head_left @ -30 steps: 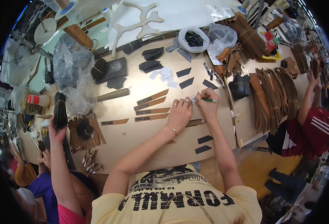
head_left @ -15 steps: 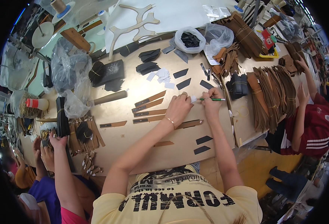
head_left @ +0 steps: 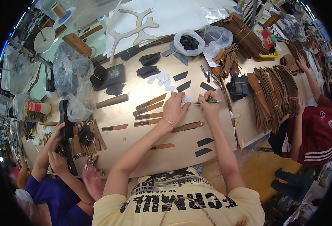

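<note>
My right hand (head_left: 209,106) is closed round a green pen (head_left: 213,101), its tip pointing left at a small white paper slip (head_left: 187,98). Fingers bent, my left hand (head_left: 174,109) grips the slip's left edge against the table. Just left of this hand lie brown leather strips (head_left: 151,104) with dark inlaid ends. Another brown strip (head_left: 188,127) rests below and between my wrists. Beyond the slip are dark slanted pieces (head_left: 183,86) and a small pile of white slips (head_left: 163,78). Any writing on the gripped slip is too small to make out.
Black stacks (head_left: 149,58) and a plastic bag of dark pieces (head_left: 189,42) stand at the back. Bundled brown strips (head_left: 278,98) fill the right side. At left, a person in purple (head_left: 60,201) handles a black bundle (head_left: 63,116); a person in red (head_left: 312,130) works at right.
The slip, pen and both my hands have shifted slightly left. At left, a pink-sleeved arm has drawn back from the table, and the purple-clad person's hand now touches the black bundle.
</note>
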A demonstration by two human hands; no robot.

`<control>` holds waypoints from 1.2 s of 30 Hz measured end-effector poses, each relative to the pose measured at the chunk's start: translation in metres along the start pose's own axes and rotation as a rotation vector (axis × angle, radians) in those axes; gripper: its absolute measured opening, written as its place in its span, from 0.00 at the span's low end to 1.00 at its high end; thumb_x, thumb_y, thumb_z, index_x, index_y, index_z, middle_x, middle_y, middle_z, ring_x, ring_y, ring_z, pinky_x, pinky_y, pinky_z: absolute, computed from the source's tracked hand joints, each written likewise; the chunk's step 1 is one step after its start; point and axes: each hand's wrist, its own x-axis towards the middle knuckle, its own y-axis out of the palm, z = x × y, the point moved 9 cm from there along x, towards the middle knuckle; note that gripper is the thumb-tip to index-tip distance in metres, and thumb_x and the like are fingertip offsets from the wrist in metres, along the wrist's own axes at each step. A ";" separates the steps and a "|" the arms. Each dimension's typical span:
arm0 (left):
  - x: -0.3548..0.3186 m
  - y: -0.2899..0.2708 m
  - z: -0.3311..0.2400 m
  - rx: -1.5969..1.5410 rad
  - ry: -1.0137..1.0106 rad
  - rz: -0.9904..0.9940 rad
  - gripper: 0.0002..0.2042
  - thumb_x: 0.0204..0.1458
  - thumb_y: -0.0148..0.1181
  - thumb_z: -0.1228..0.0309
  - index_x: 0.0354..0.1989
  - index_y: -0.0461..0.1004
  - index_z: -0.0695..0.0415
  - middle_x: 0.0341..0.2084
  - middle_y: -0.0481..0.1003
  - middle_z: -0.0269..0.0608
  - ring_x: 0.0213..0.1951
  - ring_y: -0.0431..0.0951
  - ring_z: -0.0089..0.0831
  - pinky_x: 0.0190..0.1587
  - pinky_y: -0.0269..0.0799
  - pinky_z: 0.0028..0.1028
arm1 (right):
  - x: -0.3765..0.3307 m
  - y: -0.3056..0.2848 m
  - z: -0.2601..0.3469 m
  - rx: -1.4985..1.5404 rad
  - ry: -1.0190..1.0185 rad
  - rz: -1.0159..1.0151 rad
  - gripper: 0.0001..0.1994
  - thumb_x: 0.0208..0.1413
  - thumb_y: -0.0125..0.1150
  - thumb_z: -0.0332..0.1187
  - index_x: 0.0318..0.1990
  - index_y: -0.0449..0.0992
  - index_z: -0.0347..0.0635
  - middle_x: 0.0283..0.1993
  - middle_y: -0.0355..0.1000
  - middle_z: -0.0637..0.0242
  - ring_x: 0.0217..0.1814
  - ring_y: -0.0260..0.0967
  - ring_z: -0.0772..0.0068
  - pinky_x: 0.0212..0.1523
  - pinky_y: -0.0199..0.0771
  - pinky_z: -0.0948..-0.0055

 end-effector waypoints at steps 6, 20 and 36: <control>-0.020 -0.006 0.000 0.232 0.123 0.026 0.13 0.53 0.59 0.72 0.46 0.76 0.60 0.37 0.74 0.47 0.34 0.78 0.42 0.35 0.74 0.37 | 0.009 0.017 0.007 -0.087 -0.012 0.010 0.14 0.46 0.65 0.22 0.20 0.63 0.41 0.19 0.57 0.80 0.22 0.53 0.90 0.21 0.53 0.83; -0.031 0.026 -0.010 0.665 0.269 0.133 0.18 0.53 0.52 0.74 0.53 0.70 0.65 0.43 0.71 0.44 0.43 0.76 0.35 0.40 0.74 0.32 | -0.002 0.040 0.031 -0.439 -0.323 -0.017 0.10 0.41 0.66 0.20 0.21 0.67 0.36 0.20 0.64 0.67 0.20 0.60 0.77 0.22 0.62 0.76; -0.030 0.027 -0.014 0.724 0.259 0.155 0.20 0.52 0.53 0.75 0.54 0.69 0.66 0.45 0.71 0.46 0.44 0.75 0.35 0.41 0.73 0.30 | 0.001 0.027 0.020 -0.365 -0.278 -0.110 0.09 0.39 0.65 0.18 0.21 0.68 0.35 0.19 0.62 0.67 0.19 0.57 0.78 0.21 0.58 0.75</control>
